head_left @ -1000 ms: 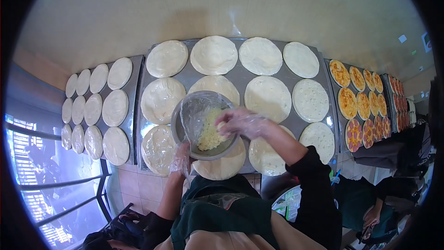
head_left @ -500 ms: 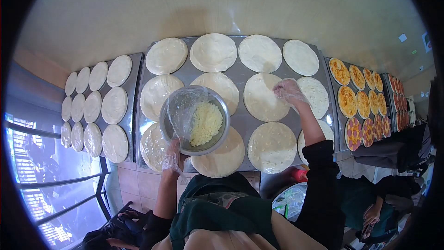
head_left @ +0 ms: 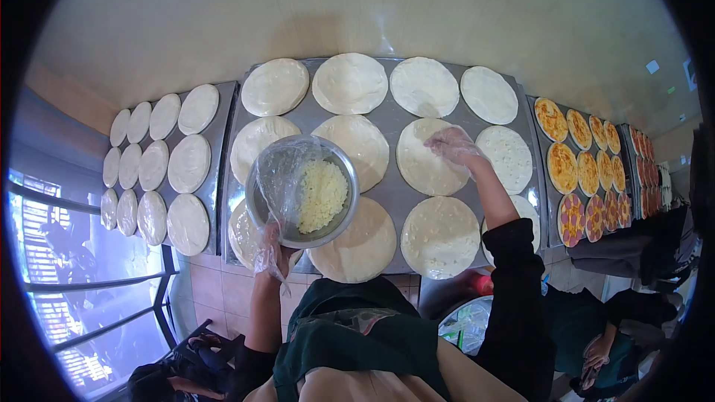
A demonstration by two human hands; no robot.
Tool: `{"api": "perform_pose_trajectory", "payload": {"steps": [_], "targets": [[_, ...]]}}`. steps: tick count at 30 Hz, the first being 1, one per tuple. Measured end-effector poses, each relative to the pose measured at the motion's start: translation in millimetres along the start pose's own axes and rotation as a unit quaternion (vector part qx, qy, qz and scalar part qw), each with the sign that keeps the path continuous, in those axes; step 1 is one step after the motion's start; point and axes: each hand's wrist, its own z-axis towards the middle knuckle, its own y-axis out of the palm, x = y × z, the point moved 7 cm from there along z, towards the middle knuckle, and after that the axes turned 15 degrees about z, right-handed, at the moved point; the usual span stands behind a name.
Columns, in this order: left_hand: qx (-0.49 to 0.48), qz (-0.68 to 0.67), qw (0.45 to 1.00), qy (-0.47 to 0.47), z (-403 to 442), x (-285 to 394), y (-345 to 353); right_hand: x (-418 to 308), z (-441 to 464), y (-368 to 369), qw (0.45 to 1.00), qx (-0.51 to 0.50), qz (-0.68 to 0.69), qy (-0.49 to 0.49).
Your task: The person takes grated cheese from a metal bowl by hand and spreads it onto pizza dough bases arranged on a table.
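Nearest the body, the left hand (head_left: 272, 247), in a clear plastic glove, grips the near rim of a metal mixing bowl (head_left: 348, 214), tipped a little. Pale-yellow shreds, perhaps grated cheese (head_left: 323, 197), sit in its right half, the side facing the other hand, while a clear plastic sheet (head_left: 283, 179) drapes over the left. Farther out and well to the right, the gloved right hand (head_left: 453, 145) is over a dough base (head_left: 417, 170) in the middle row, fingers bunched downward; whether they pinch anything I cannot tell. That base (round, so without a long axis) is far nearer the right hand than the left. Beyond, more plain bases (head_left: 350, 84) line the bench's (head_left: 462, 118) back edge.
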Motion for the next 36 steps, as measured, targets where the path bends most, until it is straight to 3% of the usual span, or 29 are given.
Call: {"api": "perform_pose_trajectory", "payload": {"steps": [2,5,8,15,18,21,24,26,29,33,36], "targets": [[0.004,-0.004,1.0,-0.006,-5,4,2,5,3,7,0.983,-0.083,-0.043,0.161],[0.006,-0.013,1.0,-0.012,-9,5,2,0,16,7,0.987,-0.06,-0.114,0.095],[0.011,-0.013,1.0,-0.011,-9,1,-1,-5,28,9,0.995,-0.03,-0.084,0.035],[-0.001,-0.021,1.0,0.001,-4,-3,-5,-14,36,17,0.994,-0.049,-0.07,0.067],[0.0,-0.035,0.999,0.011,-7,-2,-5,-2,42,9,0.99,-0.059,-0.127,-0.005],[0.003,-0.019,1.0,0.008,-6,-3,-7,0,42,-8,0.987,-0.052,-0.155,0.006],[0.002,-0.03,0.999,0.012,-8,-2,-6,2,40,-30,0.986,-0.003,-0.146,0.082],[0.004,-0.027,1.0,0.008,-6,-2,-5,9,49,-39,0.987,0.06,-0.15,-0.007],[0.006,-0.022,1.0,0.001,-6,-2,-5,18,60,-34,0.984,-0.002,-0.177,-0.001],[0.005,-0.031,0.999,-0.005,-3,-6,-6,14,60,-32,0.991,0.002,-0.132,0.032],[0.015,-0.027,0.999,-0.012,-3,-5,-5,22,63,-34,0.991,0.028,-0.13,-0.014]]}}
